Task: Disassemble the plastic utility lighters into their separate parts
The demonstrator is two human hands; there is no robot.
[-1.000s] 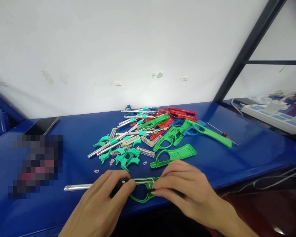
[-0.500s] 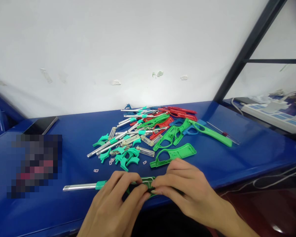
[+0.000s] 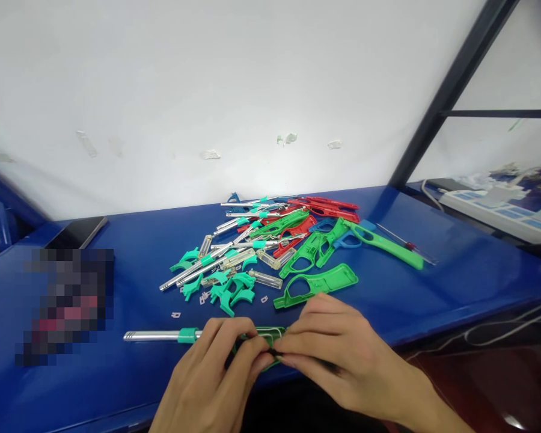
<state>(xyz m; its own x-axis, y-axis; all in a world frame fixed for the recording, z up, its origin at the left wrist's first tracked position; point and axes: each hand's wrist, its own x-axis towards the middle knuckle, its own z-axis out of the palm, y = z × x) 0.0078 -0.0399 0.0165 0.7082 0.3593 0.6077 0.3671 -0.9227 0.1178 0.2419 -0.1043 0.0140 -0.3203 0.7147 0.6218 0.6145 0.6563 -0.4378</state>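
Note:
Near the table's front edge, my left hand (image 3: 216, 373) is closed around a green casing half (image 3: 270, 332). A metal tube (image 3: 151, 335) with a teal collar (image 3: 188, 335) sticks out to the left of it. My right hand (image 3: 338, 355) pinches at the casing's right part, its fingertips close to my left fingertips. A white wire shows inside the casing between the hands; the small dark part at the fingertips is mostly hidden. Just beyond my right hand lies a separate green casing half (image 3: 333, 278).
Behind the hands is a pile of teal triggers (image 3: 243, 288), clear tanks (image 3: 265, 278), metal tubes and red casings (image 3: 329, 207). A screwdriver (image 3: 408, 245) lies at right, a phone (image 3: 79, 231) at left beside a blurred item (image 3: 67, 307). A power strip (image 3: 500, 210) sits far right.
The metal tube with the teal collar has shifted slightly right and levelled out. Both hands keep nearly the same hold on the casing, with small finger movements.

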